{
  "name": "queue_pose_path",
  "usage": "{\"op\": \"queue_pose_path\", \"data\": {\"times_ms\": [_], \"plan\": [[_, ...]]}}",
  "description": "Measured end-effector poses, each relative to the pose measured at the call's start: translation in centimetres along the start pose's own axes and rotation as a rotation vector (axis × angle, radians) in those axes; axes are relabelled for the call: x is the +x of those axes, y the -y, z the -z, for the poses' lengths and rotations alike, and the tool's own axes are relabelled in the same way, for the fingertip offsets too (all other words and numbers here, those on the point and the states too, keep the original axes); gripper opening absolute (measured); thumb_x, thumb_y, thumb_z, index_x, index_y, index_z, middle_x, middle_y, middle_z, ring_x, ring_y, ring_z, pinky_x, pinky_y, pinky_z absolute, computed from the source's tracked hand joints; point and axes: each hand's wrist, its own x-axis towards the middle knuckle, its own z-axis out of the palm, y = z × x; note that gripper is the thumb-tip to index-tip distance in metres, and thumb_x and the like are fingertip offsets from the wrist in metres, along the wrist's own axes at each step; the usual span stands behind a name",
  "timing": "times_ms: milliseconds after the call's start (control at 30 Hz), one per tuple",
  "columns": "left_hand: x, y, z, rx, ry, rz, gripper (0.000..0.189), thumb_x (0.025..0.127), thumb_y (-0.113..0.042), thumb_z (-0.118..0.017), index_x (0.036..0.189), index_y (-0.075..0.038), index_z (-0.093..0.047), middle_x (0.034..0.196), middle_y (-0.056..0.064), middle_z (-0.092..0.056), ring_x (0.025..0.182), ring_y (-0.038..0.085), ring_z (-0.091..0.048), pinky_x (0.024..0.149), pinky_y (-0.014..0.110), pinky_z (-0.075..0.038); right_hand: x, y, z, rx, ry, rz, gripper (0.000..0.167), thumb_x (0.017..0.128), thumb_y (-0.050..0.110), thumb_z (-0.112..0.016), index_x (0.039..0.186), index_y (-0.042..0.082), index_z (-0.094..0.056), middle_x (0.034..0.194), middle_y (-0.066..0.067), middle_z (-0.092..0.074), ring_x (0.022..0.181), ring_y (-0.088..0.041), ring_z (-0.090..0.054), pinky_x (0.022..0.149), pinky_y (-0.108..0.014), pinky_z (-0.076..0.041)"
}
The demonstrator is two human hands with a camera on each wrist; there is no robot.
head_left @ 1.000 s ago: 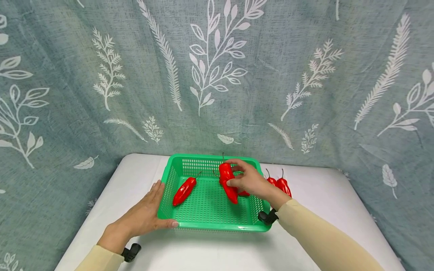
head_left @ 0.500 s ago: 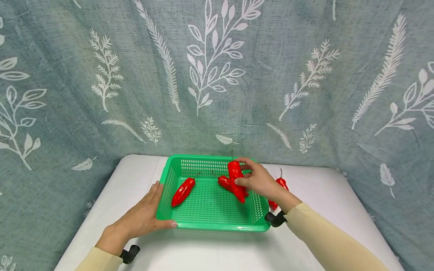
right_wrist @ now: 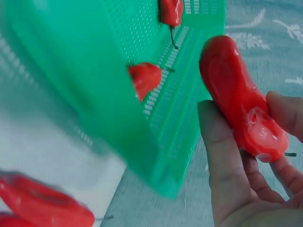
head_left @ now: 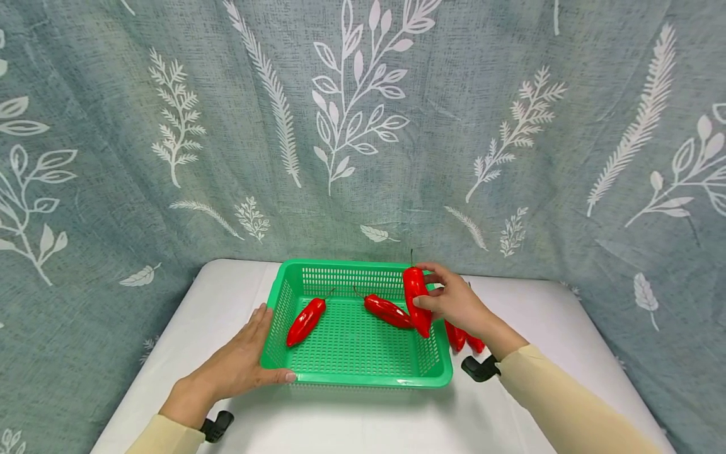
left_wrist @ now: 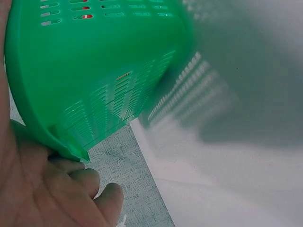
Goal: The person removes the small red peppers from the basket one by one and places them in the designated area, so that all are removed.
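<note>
My right hand (head_left: 454, 304) pinches a glossy red chili pepper (head_left: 416, 293) between thumb and fingers, stem up, at the right side of the green basket (head_left: 368, 379). In the right wrist view, the held pepper (right_wrist: 232, 85) shows a dent near its stem end. Inside the basket lie two more red peppers, one at the left (head_left: 306, 322) and one right of centre (head_left: 388, 311). My left hand (head_left: 235, 362) rests at the basket's front left corner, fingers straight along the left side and thumb on the front rim.
Beyond the basket's right wall, red peppers (head_left: 455, 336) lie on the white table (head_left: 539, 353), partly hidden by the right hand and basket. A patterned grey-green cloth (head_left: 363, 126) hangs behind the table.
My right hand has moved right with the pepper, from over the basket's middle to its right rim, uncovering the pepper right of centre. The left hand has stayed in place.
</note>
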Motion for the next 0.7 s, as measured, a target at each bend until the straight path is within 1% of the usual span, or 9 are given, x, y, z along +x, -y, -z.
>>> {"op": "queue_pose_path", "data": {"times_ms": [167, 300, 567, 700], "plan": [[0.0, 0.0, 0.0, 0.000, 0.004, 0.003, 0.141, 0.076, -0.085, -0.072, 0.168, 0.003, -0.009, 0.176, 0.024, -0.004, 0.161, 0.047, -0.014, 0.124, 0.065, -0.029, -0.5, -0.4, 1.6, -0.042, -0.045, -0.004, 0.075, 0.096, 0.013, -0.077, 0.161, 0.013, -0.039, 0.151, -0.025, -0.050, 0.107, -0.031, -0.070, 0.074, -0.046, -0.066], [0.0, 0.0, 0.0, 0.000, 0.005, 0.003, 0.141, 0.076, -0.085, -0.072, 0.168, 0.003, -0.009, 0.177, 0.023, -0.004, 0.161, 0.047, -0.014, 0.124, 0.065, -0.029, -1.0, -1.0, 2.9, -0.103, -0.082, -0.010, 0.077, 0.097, 0.017, -0.077, 0.163, 0.013, -0.037, 0.153, -0.025, -0.050, 0.110, -0.032, -0.069, 0.076, -0.047, -0.066], [0.0, 0.0, 0.0, 0.008, 0.000, 0.000, 0.140, 0.077, -0.084, -0.072, 0.168, 0.003, -0.010, 0.176, 0.023, -0.005, 0.160, 0.050, -0.017, 0.123, 0.066, -0.030, -1.6, -2.9, 5.3, -0.280, -0.152, -0.059, 0.076, 0.098, 0.017, -0.072, 0.164, 0.008, -0.034, 0.149, -0.029, -0.051, 0.115, -0.041, -0.068, 0.074, -0.041, -0.066], [0.1, 0.0, -0.1, 0.008, -0.002, 0.002, 0.140, 0.076, -0.084, -0.072, 0.167, 0.003, -0.010, 0.176, 0.024, -0.005, 0.159, 0.051, -0.018, 0.123, 0.067, -0.030, -1.9, -4.0, 6.4, -0.336, -0.170, -0.097, 0.077, 0.098, 0.017, -0.072, 0.164, 0.005, -0.032, 0.148, -0.031, -0.051, 0.113, -0.042, -0.070, 0.072, -0.040, -0.066]]}}
